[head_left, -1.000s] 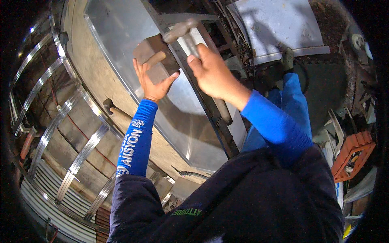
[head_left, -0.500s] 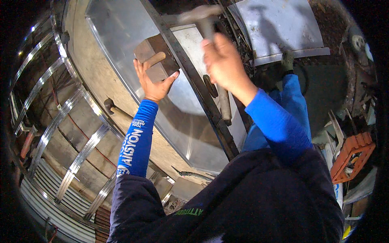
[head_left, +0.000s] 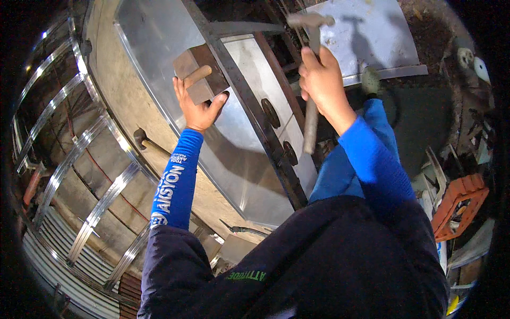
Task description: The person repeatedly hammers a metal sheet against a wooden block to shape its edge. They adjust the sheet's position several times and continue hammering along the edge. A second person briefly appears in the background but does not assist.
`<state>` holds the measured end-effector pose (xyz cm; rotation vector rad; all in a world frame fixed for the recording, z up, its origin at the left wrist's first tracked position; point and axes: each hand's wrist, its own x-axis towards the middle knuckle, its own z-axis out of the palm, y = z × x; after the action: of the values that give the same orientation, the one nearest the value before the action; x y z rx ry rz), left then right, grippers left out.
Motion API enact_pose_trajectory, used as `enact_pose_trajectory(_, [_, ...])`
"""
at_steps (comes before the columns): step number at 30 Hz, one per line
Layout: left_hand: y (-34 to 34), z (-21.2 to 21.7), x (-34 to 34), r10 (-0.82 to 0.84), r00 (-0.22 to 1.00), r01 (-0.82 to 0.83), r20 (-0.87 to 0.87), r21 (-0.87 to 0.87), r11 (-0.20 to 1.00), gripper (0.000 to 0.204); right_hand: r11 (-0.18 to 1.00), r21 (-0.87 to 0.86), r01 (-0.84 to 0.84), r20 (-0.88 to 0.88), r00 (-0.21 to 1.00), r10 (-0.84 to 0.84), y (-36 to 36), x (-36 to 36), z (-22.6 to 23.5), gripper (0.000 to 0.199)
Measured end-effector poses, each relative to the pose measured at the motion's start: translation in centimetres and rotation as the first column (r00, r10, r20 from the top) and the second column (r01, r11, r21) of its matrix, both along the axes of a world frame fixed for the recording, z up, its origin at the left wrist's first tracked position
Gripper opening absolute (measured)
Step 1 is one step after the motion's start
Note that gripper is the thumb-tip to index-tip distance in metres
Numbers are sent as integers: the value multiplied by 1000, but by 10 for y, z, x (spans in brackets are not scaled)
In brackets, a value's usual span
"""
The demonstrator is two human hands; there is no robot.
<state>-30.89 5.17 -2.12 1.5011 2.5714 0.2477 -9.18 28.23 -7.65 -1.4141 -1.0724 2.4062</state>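
My left hand (head_left: 199,112) grips a brown block (head_left: 201,55) with a round wooden handle (head_left: 198,75), thumb on its near side and fingers at the handle. That block rests on a shiny metal sheet (head_left: 228,146), against a long dark metal bar (head_left: 241,94) lying along the sheet's right side. Raised to the right of the bar, my right hand (head_left: 326,82) is wrapped round the wooden handle of a hammer (head_left: 311,125). The hammer's head points away from me, well apart from the block.
A second hammer (head_left: 151,144) lies on the pale bench top (head_left: 109,58) beside my left forearm. Shiny metal strip frames (head_left: 79,138) fill the left side. A pale sheet (head_left: 382,37) is on the ground at the far right. An orange hollow block (head_left: 459,207) stands at right.
My right hand and the hammer have moved right, away from the bar. My left hand stays on the block, nearly unmoved.
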Motion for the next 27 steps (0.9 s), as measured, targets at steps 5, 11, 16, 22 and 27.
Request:
enact_pose_trajectory(5, [-11, -1, -3, 41, 999, -43, 23, 96, 994, 72, 972, 48, -231, 107, 969, 225, -20, 40, 9, 30])
enact_pose_trajectory(11, [16, 3, -4, 229, 973, -220, -12, 230, 948, 63, 877, 414, -243, -61, 954, 293, -79, 1, 14, 44])
enact_pose_trajectory(16, [56, 12, -8, 497, 867, -478, 17, 306, 823, 63, 908, 323, -266, -91, 947, 309, -96, -20, 52, 42])
enact_pose_trajectory(22, [69, 14, -32, 310, 938, -344, 155, 315, 884, 95, 904, 408, -124, -51, 986, 158, -75, -12, 48, 31])
enact_pose_trajectory(27, [57, 0, -28, 228, 955, -283, 190, 358, 890, 80, 766, 487, -421, 176, 906, 386, -3, 22, 5, 32])
